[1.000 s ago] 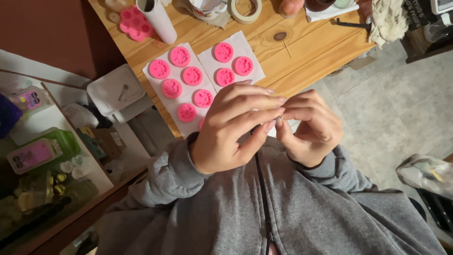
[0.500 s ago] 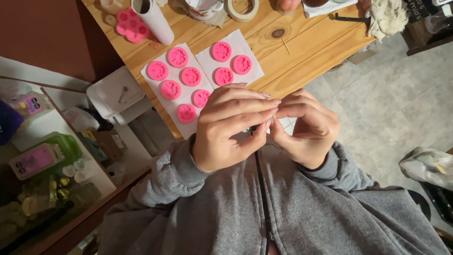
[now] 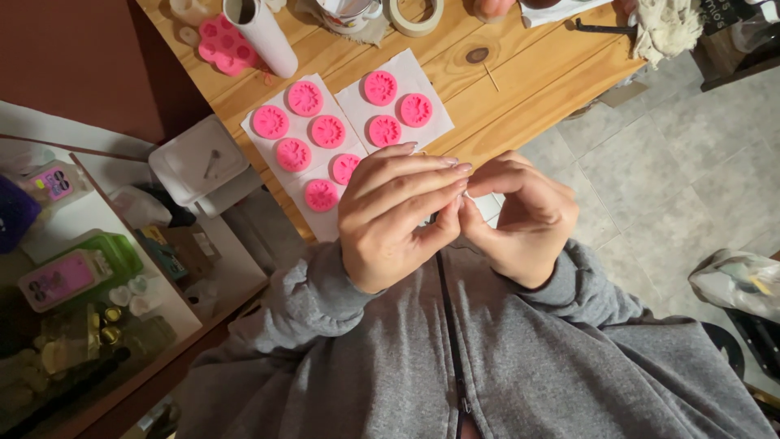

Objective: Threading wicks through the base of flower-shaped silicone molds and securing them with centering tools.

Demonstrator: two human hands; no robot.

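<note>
Hands meet fingertip to fingertip above the wooden table [image 3: 520, 89] edge: the left hand [image 3: 394, 219] and right hand [image 3: 520, 215] curl narrowly together, whatever they pinch hidden. Just beyond lie 8 round pink pieces [image 3: 328, 131], flower-embossed discs on 2 white paper sheets [image 3: 435, 122]. A pink mould [image 3: 223, 45] sits farther back.

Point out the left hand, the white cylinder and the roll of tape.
left hand [image 3: 390, 223], head view, on the back of the hand.
white cylinder [image 3: 264, 36], head view, on its side wall.
roll of tape [image 3: 416, 16], head view, on the ring's edge.
</note>
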